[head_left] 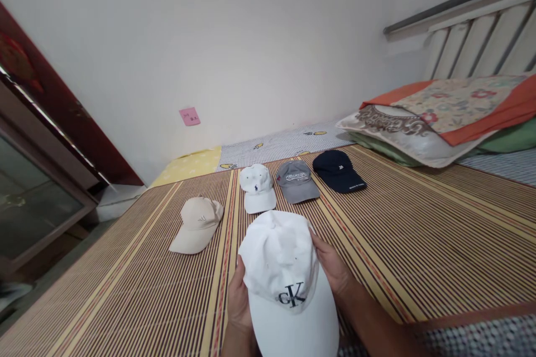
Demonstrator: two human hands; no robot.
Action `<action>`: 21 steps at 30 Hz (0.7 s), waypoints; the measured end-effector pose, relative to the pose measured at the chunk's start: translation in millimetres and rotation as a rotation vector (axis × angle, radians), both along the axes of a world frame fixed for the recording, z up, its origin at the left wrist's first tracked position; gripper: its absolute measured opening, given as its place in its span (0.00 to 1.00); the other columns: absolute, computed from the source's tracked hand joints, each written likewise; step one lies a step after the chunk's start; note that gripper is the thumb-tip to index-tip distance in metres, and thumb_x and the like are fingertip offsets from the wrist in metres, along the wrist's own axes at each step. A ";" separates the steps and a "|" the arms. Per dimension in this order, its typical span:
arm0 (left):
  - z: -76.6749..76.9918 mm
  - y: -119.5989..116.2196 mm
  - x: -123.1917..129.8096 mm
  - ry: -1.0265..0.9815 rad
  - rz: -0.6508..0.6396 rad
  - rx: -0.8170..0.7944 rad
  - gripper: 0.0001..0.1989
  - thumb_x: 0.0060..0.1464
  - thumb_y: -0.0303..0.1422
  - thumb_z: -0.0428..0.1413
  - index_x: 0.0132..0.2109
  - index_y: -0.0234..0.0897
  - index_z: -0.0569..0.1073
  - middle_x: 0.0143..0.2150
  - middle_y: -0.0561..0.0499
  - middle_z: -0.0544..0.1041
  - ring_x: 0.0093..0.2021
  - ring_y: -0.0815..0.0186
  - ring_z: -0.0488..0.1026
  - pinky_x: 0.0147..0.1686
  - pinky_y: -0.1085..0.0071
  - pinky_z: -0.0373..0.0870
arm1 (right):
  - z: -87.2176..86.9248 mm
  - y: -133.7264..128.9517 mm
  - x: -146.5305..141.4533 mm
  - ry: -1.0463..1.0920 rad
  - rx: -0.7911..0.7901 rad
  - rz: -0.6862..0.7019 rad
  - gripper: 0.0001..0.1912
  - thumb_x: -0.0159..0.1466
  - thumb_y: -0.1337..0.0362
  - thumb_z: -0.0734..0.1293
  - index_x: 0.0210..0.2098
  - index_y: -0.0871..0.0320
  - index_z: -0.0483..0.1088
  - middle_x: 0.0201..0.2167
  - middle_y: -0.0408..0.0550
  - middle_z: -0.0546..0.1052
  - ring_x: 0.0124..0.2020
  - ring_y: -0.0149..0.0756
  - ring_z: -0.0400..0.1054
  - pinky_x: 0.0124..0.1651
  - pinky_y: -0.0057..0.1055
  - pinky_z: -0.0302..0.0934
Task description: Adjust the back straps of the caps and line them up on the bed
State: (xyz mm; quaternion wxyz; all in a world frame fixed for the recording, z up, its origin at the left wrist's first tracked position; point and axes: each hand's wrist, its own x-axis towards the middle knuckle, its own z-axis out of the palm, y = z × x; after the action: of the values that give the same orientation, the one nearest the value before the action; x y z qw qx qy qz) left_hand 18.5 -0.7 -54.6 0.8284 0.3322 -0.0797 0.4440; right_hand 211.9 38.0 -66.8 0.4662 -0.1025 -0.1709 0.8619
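In the head view, one white lettered cap (280, 254) is held at the near centre, its left side gripped by the left hand (239, 302), its right by the right hand (334, 265), with fingers curled around the edges, partly hidden. Four more are laid on one striped mat (138, 284): one beige cap (198, 224) at left; farther, left to right, one smaller white cap (256, 185), one grey cap (296, 179), one navy cap (337, 170).
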 end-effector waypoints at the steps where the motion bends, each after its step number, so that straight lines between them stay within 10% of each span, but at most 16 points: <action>1: 0.7 -0.4 0.9 0.019 -0.010 -0.002 0.42 0.66 0.52 0.21 0.69 0.35 0.62 0.69 0.47 0.65 0.74 0.60 0.49 0.72 0.64 0.30 | 1.4 -1.4 0.5 -0.007 0.006 -0.013 0.26 0.66 0.50 0.67 0.56 0.63 0.74 0.50 0.57 0.82 0.58 0.52 0.73 0.67 0.52 0.56; 21: -1.6 -7.7 13.4 0.082 0.021 -0.023 0.57 0.49 0.72 0.23 0.67 0.41 0.67 0.75 0.47 0.53 0.76 0.49 0.32 0.71 0.52 0.26 | 2.8 -4.3 3.1 -0.048 -0.125 0.080 0.29 0.69 0.49 0.64 0.58 0.66 0.73 0.47 0.59 0.83 0.52 0.52 0.77 0.64 0.49 0.61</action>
State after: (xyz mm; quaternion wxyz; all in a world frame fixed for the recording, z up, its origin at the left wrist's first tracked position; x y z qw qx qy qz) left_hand 31.9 -8.4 -56.2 0.8300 0.3411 -0.0371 0.4398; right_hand 215.0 33.6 -64.0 0.4201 -0.1451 -0.1315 0.8861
